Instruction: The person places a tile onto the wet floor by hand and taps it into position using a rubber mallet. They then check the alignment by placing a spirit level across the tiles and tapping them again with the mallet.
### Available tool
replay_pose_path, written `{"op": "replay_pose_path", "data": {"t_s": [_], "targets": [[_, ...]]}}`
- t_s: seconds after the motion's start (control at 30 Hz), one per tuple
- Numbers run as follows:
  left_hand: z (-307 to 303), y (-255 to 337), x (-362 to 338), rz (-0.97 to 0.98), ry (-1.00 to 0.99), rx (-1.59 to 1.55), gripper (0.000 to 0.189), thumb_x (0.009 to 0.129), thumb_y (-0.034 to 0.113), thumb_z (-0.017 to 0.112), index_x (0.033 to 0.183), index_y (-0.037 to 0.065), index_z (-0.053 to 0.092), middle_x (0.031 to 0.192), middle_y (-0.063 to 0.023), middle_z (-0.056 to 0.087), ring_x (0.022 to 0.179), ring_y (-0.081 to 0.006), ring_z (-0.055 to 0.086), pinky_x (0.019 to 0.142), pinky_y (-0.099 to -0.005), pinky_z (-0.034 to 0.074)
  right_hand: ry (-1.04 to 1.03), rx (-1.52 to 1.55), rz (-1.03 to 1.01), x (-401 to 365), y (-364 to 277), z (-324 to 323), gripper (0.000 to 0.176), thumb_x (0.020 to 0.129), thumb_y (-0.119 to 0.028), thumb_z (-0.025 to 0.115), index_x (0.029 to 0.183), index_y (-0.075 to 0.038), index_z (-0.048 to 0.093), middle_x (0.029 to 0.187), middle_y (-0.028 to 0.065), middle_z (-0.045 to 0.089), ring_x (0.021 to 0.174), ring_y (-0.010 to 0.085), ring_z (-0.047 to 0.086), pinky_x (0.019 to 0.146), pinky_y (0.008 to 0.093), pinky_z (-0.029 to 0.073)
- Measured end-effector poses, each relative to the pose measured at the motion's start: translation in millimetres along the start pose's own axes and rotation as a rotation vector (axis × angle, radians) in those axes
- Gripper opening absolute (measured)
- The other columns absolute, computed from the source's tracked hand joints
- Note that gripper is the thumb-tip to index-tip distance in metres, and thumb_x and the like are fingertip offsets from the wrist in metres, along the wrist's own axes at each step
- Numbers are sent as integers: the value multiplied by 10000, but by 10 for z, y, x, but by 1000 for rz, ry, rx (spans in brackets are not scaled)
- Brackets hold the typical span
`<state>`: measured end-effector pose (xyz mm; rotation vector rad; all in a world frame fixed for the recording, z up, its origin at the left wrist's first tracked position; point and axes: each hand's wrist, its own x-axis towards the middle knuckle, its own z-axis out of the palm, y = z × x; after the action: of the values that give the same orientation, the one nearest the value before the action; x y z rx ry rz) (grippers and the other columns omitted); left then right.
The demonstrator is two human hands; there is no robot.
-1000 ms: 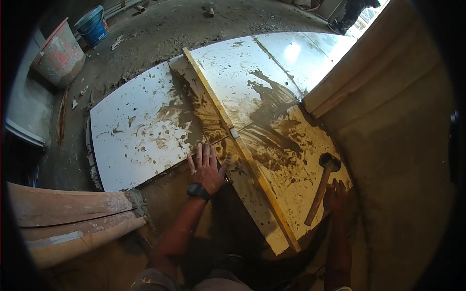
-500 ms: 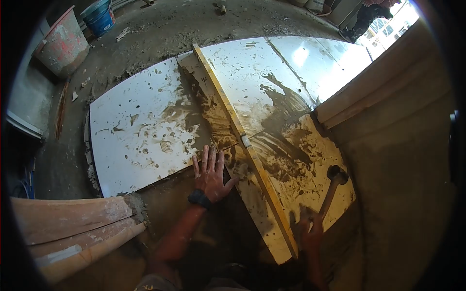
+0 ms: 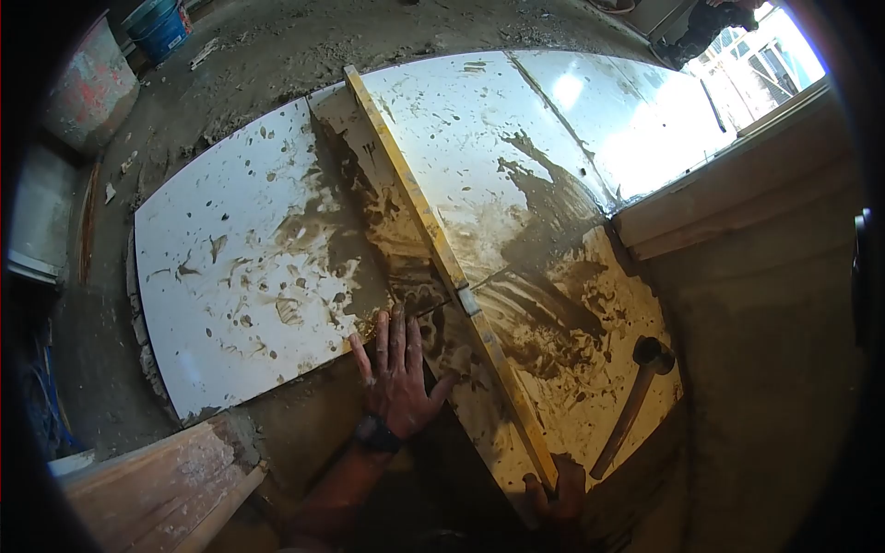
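My left hand [image 3: 398,382], with a dark watch on the wrist, lies with fingers stretched out over the edges of the muddy floor tiles. A long yellow spirit level [image 3: 411,196] rests diagonally across the tiles, just right of that hand. At its near end my right hand [image 3: 559,496] is closed around it, thumb on one side and fingers on the other. A mallet [image 3: 632,405] with a dark head lies on the right-hand tile [image 3: 590,369], apart from my hands. The large white tile [image 3: 212,286] at left is spattered with mud.
A stained bucket [image 3: 92,88] and a blue bucket [image 3: 159,32] stand at the far left on rough wet mortar [image 3: 277,46]. Pale door-frame boards [image 3: 166,484] jut in at lower left. A wall edge [image 3: 728,194] bounds the right, with a person [image 3: 710,28] partly visible beyond.
My right hand has let go of the mallet, which now lies on the tile, and has taken hold of the level's near end. My left hand stays near the tile joint. The view has shifted.
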<state>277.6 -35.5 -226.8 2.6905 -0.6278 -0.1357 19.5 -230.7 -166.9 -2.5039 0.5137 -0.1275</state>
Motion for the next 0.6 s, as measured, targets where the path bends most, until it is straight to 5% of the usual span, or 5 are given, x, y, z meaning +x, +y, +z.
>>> {"op": "replay_pose_path", "data": {"t_s": [0.37,0.43,0.5,0.53,0.6], "targets": [[-36,51,24,-9,21,-34,970,898,668,526,1494,-73,335,1598,-233,279,1531,-380,107,1176,-669,-37,40,-45,-53,-70,146,55,361,859,-162,738,1155,24,649,1033,219,660,949,363,628,806,432,525],[-80,165,38,-53,79,-67,963,912,672,506,1489,-81,340,1580,-245,309,1521,-386,149,1201,-626,20,19,-27,-51,-46,88,28,352,888,-167,713,1181,12,634,994,202,644,951,366,612,807,440,516],[-178,358,25,-56,70,-194,962,916,667,512,1492,-83,335,1576,-263,303,1517,-387,166,1214,-574,67,-141,15,180,-16,-69,-109,347,918,-192,684,1198,6,624,946,188,618,916,367,595,787,447,498],[-229,480,24,-62,54,-323,962,921,663,518,1496,-85,331,1572,-281,297,1512,-387,184,1226,-523,114,-385,140,207,64,95,-164,360,943,-235,659,1222,-10,624,925,182,599,879,359,579,768,445,476],[34,748,14,-102,148,-534,902,917,615,576,1455,-82,384,1507,-278,385,1443,-370,311,1181,-474,230,-250,42,165,-56,-45,-188,381,949,-264,651,1242,-21,624,922,180,594,869,354,573,761,439,469]]}}
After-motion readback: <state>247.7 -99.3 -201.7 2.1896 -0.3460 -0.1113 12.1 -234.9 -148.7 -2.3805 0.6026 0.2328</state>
